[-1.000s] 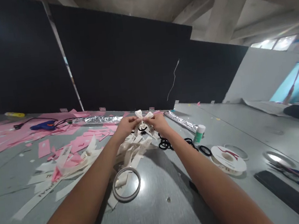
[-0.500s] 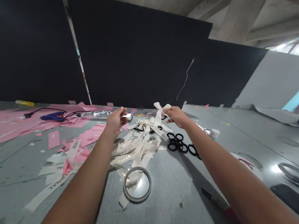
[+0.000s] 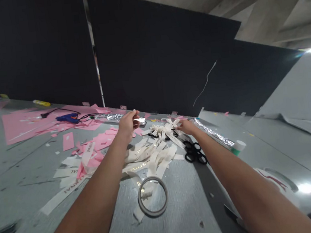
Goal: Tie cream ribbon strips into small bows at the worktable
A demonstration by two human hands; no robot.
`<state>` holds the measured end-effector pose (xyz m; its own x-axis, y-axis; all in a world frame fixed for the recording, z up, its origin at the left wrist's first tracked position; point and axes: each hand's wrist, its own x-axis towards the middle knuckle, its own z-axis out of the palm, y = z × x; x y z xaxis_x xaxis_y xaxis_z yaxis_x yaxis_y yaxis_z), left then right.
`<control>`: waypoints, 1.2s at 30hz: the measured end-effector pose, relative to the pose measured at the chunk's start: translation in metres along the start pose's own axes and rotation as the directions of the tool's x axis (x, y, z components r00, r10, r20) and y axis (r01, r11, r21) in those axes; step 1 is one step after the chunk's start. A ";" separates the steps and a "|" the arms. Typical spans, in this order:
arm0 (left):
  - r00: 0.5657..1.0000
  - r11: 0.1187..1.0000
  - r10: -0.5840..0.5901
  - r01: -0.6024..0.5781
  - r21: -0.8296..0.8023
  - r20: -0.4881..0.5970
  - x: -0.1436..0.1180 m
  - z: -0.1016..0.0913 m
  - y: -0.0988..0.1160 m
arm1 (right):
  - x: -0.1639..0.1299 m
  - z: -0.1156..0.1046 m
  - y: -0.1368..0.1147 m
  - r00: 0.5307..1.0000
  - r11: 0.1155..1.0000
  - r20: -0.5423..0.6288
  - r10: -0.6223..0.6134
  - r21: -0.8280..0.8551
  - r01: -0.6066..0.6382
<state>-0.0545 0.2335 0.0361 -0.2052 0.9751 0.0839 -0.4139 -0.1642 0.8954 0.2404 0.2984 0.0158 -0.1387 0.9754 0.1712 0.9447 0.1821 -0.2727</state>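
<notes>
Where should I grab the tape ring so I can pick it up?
Pinch the tape ring across its near rim, one finger inside the hole and the thumb outside, coming from above. It lies flat on the table, so its sides give little to hold, and ribbon strips crowd its far edge.

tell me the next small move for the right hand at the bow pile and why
Probably let go and draw back toward the loose ribbon strips. The right hand rests low on the pile of white ribbon bows, apparently setting one down, while the left hand hovers apart, pinching a small shiny piece whose nature I cannot tell. The black rings lie just right of the strips.
</notes>
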 end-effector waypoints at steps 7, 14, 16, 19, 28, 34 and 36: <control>0.969 0.375 -0.144 -0.134 0.917 0.200 -0.019 -0.005 -0.021 | -0.004 0.005 -0.001 0.995 0.980 0.066 0.080 -0.189 -0.067; 0.779 0.291 -0.463 -0.316 0.903 0.422 -0.031 -0.002 -0.022 | -0.013 0.023 0.002 0.991 0.975 0.025 0.135 -0.179 -0.128; 0.701 0.308 -0.535 -0.358 0.881 0.472 -0.032 -0.001 -0.019 | -0.016 0.023 0.002 0.989 0.973 -0.011 0.149 -0.178 -0.148; 0.624 0.295 -0.610 -0.393 0.871 0.489 -0.032 -0.001 -0.018 | -0.021 0.016 0.000 0.985 0.978 -0.127 0.121 -0.157 -0.140; 0.694 0.373 -0.526 -0.332 0.866 0.492 -0.029 -0.002 -0.023 | -0.033 0.005 0.014 0.997 0.993 -0.060 0.047 -0.108 -0.053; 0.820 0.317 -0.402 -0.294 0.902 0.408 -0.030 -0.006 -0.018 | -0.049 -0.003 0.006 0.992 0.986 -0.112 0.054 -0.151 -0.071; 0.860 0.353 -0.318 -0.283 0.892 0.399 -0.028 -0.008 -0.017 | -0.055 -0.010 -0.005 0.994 0.992 -0.104 0.039 -0.114 -0.051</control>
<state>-0.0490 0.2081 0.0147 0.3090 0.9503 -0.0385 0.7031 -0.2010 0.6821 0.2461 0.2427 0.0168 -0.0697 0.9636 0.2583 0.9782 0.1167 -0.1717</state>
